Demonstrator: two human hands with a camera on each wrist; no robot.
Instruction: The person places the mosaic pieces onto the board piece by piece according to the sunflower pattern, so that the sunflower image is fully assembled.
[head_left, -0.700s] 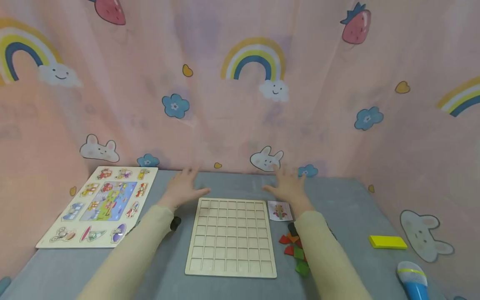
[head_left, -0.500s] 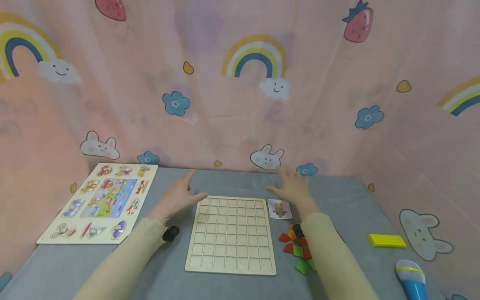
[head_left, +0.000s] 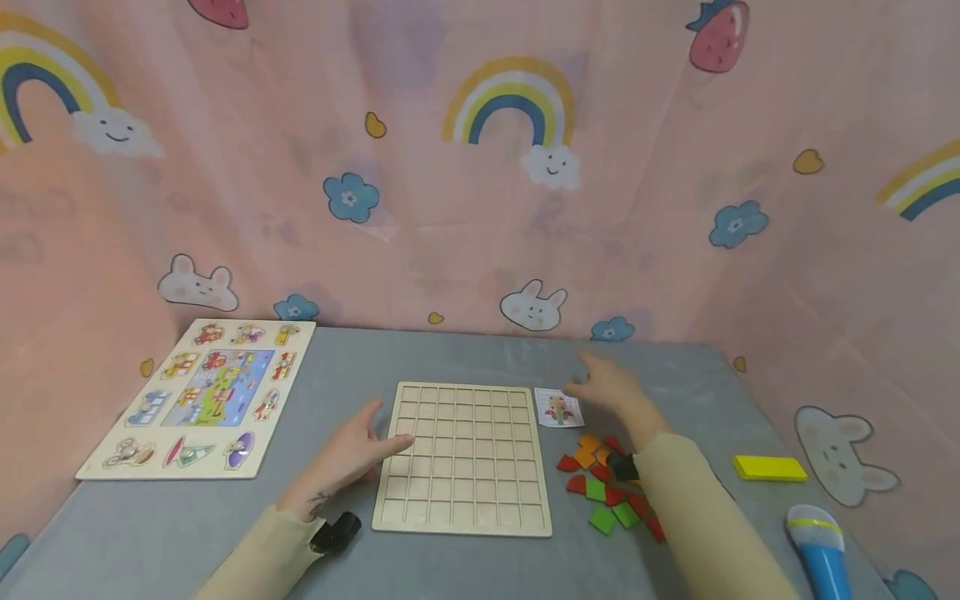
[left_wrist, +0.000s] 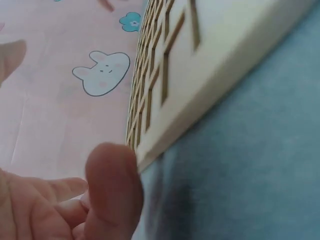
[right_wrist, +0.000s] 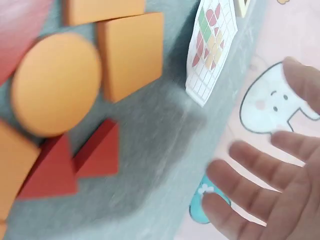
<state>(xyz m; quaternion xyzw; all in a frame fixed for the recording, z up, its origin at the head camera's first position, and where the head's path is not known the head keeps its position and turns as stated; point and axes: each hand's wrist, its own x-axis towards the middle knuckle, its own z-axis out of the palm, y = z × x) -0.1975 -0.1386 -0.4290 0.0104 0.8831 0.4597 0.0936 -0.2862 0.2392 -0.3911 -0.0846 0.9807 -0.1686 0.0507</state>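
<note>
From where I stand, the pale grid board (head_left: 465, 458) lies flat near the middle of the grey table (head_left: 465, 567), its far side running nearly parallel with the table's far edge. Its sides run from near to far; it looks close to square, so I can't pick out a long axis. The left hand (head_left: 347, 452) is at the board's left side, fingers relaxed and holding nothing, the thumb reaching over the left rim; I can't tell whether it touches. The right hand (head_left: 615, 396) is beyond the board's far right corner, its fingers spread, gripping nothing. Between the right hand and that corner sits a small picture card (head_left: 558, 408), turned slightly off square with the board. Along the board's right side lies a loose scatter of coloured pieces (head_left: 595, 489), orange towards the table's far edge, green nearer, red among them, stretching diagonally towards the near right, partly hidden under the right wrist. A puzzle board (head_left: 172, 473) lies by the table's far left corner; a yellow block (head_left: 770, 468) and a toy microphone (head_left: 819, 554) lie towards the right edge.
</note>
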